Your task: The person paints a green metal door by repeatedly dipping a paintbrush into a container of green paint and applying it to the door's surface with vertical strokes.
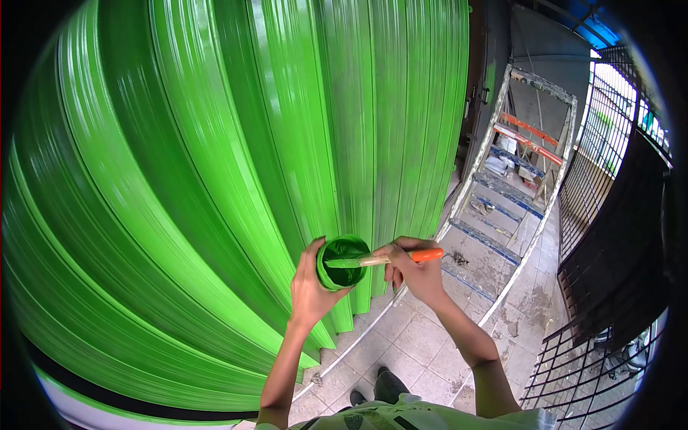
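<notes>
A round cup of green paint (345, 285) is in my left hand (309, 287), its fingers wrapped round the cup's left side and bottom edge. My right hand (416, 272) is closed on a paintbrush (426, 254) with an orange handle end. The brush lies across the cup's rim, its green-coated bristles over the opening. Just beyond the cup stands a ribbed metal panel (215, 143), coated in bright green. Toward its right part the green looks thinner and streaky, with grey showing through.
A paint-spattered ladder (494, 236) with blue and orange rungs stands at the right. Behind it is a dark wall (548, 43). Metal grilles (598, 129) line the far right. The tiled floor (423, 337) has stains, and my shoes (387, 383) show at the bottom.
</notes>
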Tool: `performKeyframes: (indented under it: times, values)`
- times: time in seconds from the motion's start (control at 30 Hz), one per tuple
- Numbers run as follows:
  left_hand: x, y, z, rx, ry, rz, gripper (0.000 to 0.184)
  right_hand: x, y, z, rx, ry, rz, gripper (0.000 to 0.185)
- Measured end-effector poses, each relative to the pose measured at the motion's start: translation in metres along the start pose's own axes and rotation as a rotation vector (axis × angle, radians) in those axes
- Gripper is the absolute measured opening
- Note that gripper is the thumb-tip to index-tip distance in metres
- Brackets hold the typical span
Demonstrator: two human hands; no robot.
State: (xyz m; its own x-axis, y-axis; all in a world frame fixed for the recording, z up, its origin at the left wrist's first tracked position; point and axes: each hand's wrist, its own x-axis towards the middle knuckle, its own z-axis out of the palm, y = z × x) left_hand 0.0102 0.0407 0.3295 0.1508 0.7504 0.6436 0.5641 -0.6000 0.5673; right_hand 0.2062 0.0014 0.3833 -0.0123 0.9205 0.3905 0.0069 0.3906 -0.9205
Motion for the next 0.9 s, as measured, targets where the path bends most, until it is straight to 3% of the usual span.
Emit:
performKeyframes:
  times: [0.23,0.37,0.5,0.6,0.7,0.8,0.9]
  values:
    - [-0.033,-0.024,0.034,-0.045,-0.037,-0.132,0.090,-0.017,0.064,-0.015,0.062,0.025,0.040,0.020]
    - [-0.040,-0.031,0.040,-0.019,-0.036,-0.162,0.090,-0.021,0.063,-0.018,0.108,-0.010,-0.040,0.016]
    - [-0.044,-0.036,0.042,0.003,-0.013,-0.169,0.089,-0.030,0.066,-0.015,0.022,-0.077,0.011,0.024]
    - [-0.046,-0.039,0.041,0.054,-0.003,-0.158,0.089,-0.033,0.051,-0.023,-0.545,-0.218,-0.142,0.030]
    - [-0.047,-0.041,0.042,0.098,0.009,-0.144,0.088,-0.037,0.053,-0.024,-0.545,-0.332,-0.197,0.035]
    - [-0.049,-0.043,0.046,0.110,0.000,-0.157,0.087,-0.038,0.066,-0.022,-0.358,-0.306,-0.184,0.035]
    - [-0.051,-0.045,0.051,0.089,0.012,-0.183,0.086,-0.042,0.073,-0.018,0.046,-0.225,0.143,0.032]
